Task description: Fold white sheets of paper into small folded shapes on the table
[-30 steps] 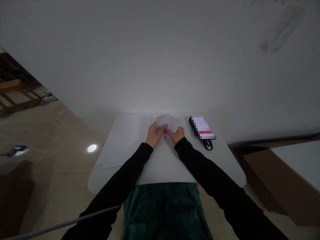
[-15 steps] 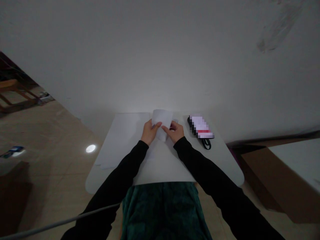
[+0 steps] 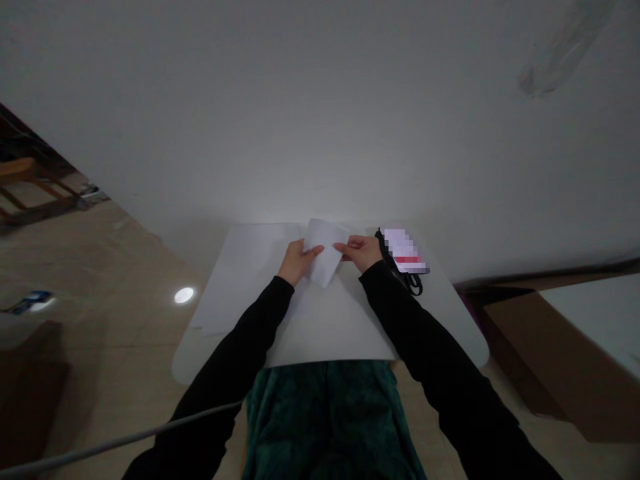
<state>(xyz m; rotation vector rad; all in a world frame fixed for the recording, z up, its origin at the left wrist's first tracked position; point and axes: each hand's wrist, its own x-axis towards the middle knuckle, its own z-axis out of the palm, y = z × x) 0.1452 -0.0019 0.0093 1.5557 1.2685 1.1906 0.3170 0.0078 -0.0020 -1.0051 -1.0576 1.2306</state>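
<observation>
A small folded piece of white paper [image 3: 324, 257] is held between my two hands above the table. My left hand [image 3: 299, 260] grips its left edge, thumb on the front face and the other fingers behind it. On the opposite edge, my right hand [image 3: 361, 252] pinches the paper between thumb and fingers. How the paper is folded at the back is hidden. To the left, larger white sheets [image 3: 240, 273] lie flat on the white table [image 3: 330, 337].
A phone-like device [image 3: 403, 252] with a black strap lies right of my right hand. The wall [image 3: 320, 133] rises behind the table. A cardboard box [image 3: 555, 360] stands at the right, a wooden stool [image 3: 20, 173] far left. A grey cable [image 3: 125, 440] crosses at lower left.
My right hand has moved right to the paper's right edge, its fingers now straighter. More of the paper's front shows, tilted slightly. My left hand keeps its hold.
</observation>
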